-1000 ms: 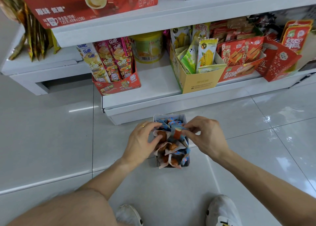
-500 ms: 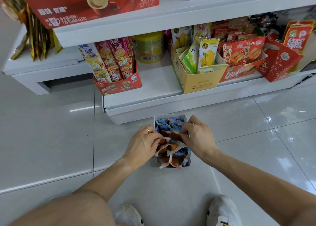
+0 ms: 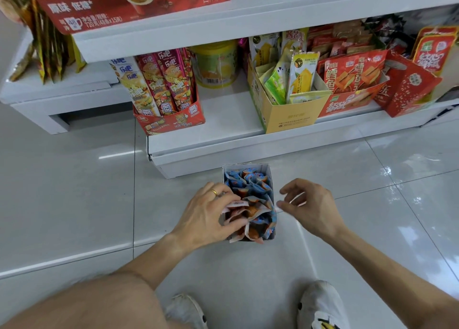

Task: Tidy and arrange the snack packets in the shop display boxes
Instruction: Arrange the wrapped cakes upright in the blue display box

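A small grey display box [image 3: 269,172] stands on the floor tiles in front of the shelf, filled with several blue and orange snack packets [image 3: 250,192]. My left hand [image 3: 211,216] lies over the box's left side, fingers curled round packets at the near end. My right hand [image 3: 310,204] hovers just right of the box, fingers loosely bent, holding nothing and apart from the packets.
The bottom white shelf [image 3: 223,119] holds a red box of tall chip packets [image 3: 169,122], a yellow tub [image 3: 216,65], a yellow carton of corn sticks [image 3: 290,115] and red snack boxes [image 3: 355,100]. My two white shoes [image 3: 320,306] are on the tiles near me.
My right hand has let go of the packets and drawn back to the right of the box. My left hand stays on the packets at the box's left side.
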`<state>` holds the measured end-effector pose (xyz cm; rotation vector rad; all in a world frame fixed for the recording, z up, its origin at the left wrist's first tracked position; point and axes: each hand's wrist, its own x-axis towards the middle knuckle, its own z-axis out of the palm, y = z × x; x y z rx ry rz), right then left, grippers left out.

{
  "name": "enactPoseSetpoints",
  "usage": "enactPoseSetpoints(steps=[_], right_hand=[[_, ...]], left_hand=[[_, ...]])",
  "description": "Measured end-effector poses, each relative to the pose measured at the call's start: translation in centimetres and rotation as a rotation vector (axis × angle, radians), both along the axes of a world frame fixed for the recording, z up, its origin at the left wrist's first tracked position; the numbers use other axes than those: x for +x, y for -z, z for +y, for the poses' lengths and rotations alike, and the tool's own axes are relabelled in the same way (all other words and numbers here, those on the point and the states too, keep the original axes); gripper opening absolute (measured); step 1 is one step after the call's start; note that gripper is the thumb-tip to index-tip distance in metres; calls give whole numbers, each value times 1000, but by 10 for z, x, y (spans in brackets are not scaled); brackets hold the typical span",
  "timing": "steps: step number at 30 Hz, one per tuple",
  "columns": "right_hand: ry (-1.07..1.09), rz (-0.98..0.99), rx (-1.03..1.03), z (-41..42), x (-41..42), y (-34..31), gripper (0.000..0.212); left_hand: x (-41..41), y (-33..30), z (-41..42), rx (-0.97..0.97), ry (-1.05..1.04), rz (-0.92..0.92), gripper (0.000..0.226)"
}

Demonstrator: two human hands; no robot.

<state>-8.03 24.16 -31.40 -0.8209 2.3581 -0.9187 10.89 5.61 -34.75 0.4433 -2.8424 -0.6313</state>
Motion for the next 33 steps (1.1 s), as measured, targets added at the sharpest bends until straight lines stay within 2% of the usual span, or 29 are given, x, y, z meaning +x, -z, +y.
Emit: enactPoseSetpoints(steps=[3, 6, 9, 11, 14, 18, 26, 29, 33], right_hand=[[-212, 119, 137, 8, 19, 5, 41], [-295, 193, 169, 5, 33, 15, 56], [-337, 309, 279, -8, 41, 24, 52], [-361, 400, 335, -17, 43, 28, 41], [-321, 383, 344, -26, 36, 30, 25], [-279, 326, 298, -23, 23, 29, 22], [-163, 174, 194, -27, 3, 33, 19], [-67, 226, 115, -25, 9, 37, 13], [61, 150, -12, -16, 22, 35, 9]], left_hand=[[2, -4, 6, -48, 57, -54, 87], [2, -6, 12, -25, 43, -78, 104], [4, 0, 18, -32, 40, -97, 112], [4, 4, 24, -47, 11, -89, 113], [2, 6, 29, 23, -83, -59, 95], [4, 10, 20, 119, -183, -24, 68], [-4, 13, 24, 22, -70, 94, 43], [-14, 19, 26, -20, -72, 30, 49], [-26, 20, 23, 15, -136, -7, 35]])
